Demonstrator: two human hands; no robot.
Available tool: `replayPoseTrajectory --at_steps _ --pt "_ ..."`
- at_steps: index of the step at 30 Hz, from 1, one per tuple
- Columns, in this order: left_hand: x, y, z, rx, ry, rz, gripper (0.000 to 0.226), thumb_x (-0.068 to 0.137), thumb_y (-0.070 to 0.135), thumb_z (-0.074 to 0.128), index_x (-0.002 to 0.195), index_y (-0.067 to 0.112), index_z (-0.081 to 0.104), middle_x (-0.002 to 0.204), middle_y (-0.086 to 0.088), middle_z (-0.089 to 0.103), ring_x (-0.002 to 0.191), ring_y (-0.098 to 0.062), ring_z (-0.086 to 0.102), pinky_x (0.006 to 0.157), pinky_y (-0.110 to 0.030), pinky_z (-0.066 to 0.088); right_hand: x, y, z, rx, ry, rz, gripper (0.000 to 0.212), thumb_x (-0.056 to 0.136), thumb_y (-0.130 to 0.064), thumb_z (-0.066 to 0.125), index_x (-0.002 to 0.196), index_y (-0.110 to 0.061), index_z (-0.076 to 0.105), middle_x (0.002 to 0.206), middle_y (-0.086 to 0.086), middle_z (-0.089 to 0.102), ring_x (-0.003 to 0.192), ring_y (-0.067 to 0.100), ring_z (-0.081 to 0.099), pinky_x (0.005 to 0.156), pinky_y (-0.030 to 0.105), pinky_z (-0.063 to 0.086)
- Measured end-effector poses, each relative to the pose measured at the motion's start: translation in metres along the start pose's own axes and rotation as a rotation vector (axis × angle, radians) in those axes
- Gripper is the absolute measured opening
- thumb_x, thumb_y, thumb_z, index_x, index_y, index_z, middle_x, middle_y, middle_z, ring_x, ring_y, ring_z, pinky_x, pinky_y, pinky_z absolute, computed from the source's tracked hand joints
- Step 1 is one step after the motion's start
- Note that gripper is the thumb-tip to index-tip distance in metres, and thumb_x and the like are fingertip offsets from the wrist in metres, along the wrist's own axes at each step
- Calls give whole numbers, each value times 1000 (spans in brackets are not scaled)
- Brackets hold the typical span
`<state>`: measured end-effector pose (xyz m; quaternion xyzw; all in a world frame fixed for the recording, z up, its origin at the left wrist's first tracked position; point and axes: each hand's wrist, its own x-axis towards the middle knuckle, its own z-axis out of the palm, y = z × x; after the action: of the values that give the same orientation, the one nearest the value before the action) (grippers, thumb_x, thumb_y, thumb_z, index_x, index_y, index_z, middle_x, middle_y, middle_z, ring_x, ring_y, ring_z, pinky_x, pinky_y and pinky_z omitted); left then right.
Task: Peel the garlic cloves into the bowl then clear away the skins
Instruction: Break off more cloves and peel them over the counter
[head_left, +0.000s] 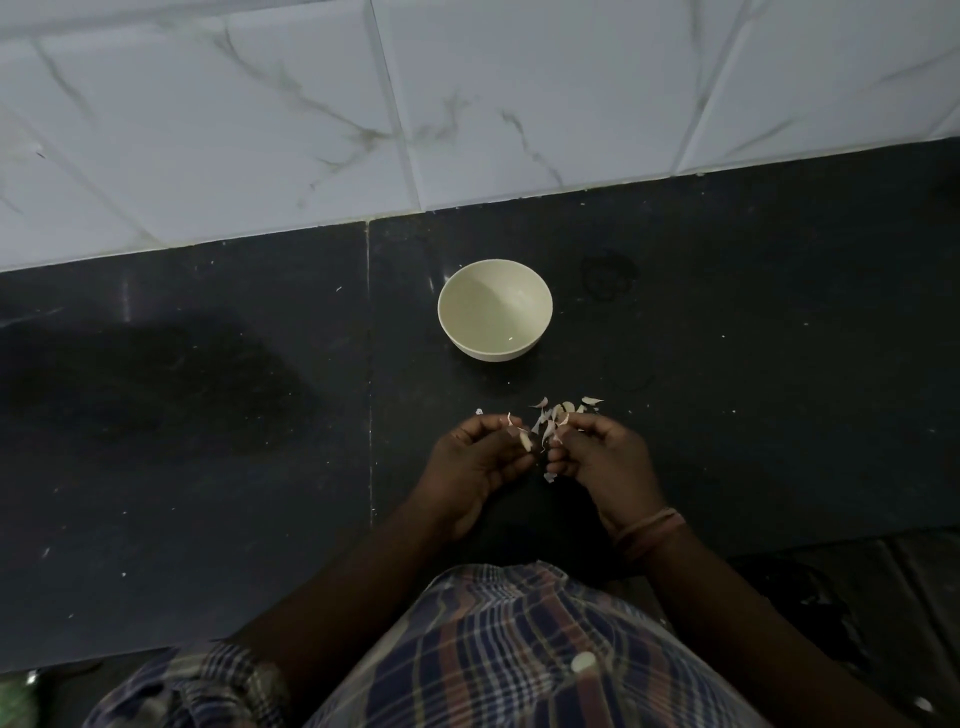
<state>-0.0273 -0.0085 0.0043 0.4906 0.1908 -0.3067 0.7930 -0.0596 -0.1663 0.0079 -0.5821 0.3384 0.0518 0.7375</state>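
Note:
A cream bowl (494, 310) stands on the black counter (208, 415), beyond my hands. My left hand (480, 465) has its fingers curled round a pale garlic clove (525, 440) with loose skin at its tip. My right hand (602, 457) pinches at garlic or skin between its fingertips, close to the left hand. Several pieces of garlic skin (563, 408) lie on the counter just beyond my fingers. One scrap (549, 477) shows below my right fingers. Inside the bowl I see only one tiny speck.
A white marbled tile wall (363, 104) rises behind the counter. The counter's front edge runs along the lower right, with dark floor (857, 597) past it. My checked shirt (519, 649) fills the bottom of the view. Small white specks dot the counter.

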Motion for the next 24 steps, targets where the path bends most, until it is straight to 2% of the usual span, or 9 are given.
replayPoseTrajectory --at_steps 3,5,7,10,14,16,20,24 --pt "2 -3 1 -22 13 -22 11 96 3 63 106 5 68 102 -16 74 92 -22 73 79 -32 61 8 -1 -6 -85 117 -46 17 99 2 56 114 0 64 91 19 72 71 20 70 67 26 62" --pt "2 -3 1 -52 28 -22 15 95 0 63 109 4 66 102 -17 73 92 -24 74 77 -32 61 12 0 -7 -126 143 -60 22 100 -2 56 120 -3 63 95 14 72 80 20 73 80 35 63" --pt "2 -2 2 -68 40 -22 19 96 -1 62 115 2 64 103 -18 73 92 -24 74 76 -31 61 10 2 -5 -202 161 -95 24 100 -8 58 124 -8 64 98 7 72 81 15 73 85 39 62" --pt "-1 -1 5 -50 43 -15 16 97 1 60 112 2 65 97 -14 75 86 -19 75 72 -28 61 -4 -2 0 -354 112 -235 16 98 -16 62 112 -19 68 96 0 72 74 12 72 72 31 61" --pt "-1 -4 5 -16 35 42 13 95 -2 61 105 3 68 92 -11 75 86 -19 73 80 -29 61 -13 5 10 -360 -78 -279 17 94 -12 69 111 -12 71 98 3 74 83 15 73 67 23 59" --pt "-1 -5 5 -15 40 51 13 94 -3 62 103 3 68 92 -12 74 86 -20 73 81 -29 61 -12 9 11 -340 -70 -290 15 93 -6 69 108 -6 72 96 6 75 82 18 73 65 23 58" --pt "-5 -7 6 -58 30 56 12 97 1 59 106 1 68 90 -12 74 87 -20 72 79 -28 61 -8 11 8 -312 -74 -291 13 93 -1 66 104 -3 74 91 8 76 73 12 71 64 20 56" --pt "-4 -7 5 -58 53 53 12 96 -2 60 105 0 67 89 -13 73 83 -18 72 78 -27 62 -7 15 9 -235 -30 -269 14 91 1 68 103 -3 73 93 9 75 77 15 72 65 20 56"
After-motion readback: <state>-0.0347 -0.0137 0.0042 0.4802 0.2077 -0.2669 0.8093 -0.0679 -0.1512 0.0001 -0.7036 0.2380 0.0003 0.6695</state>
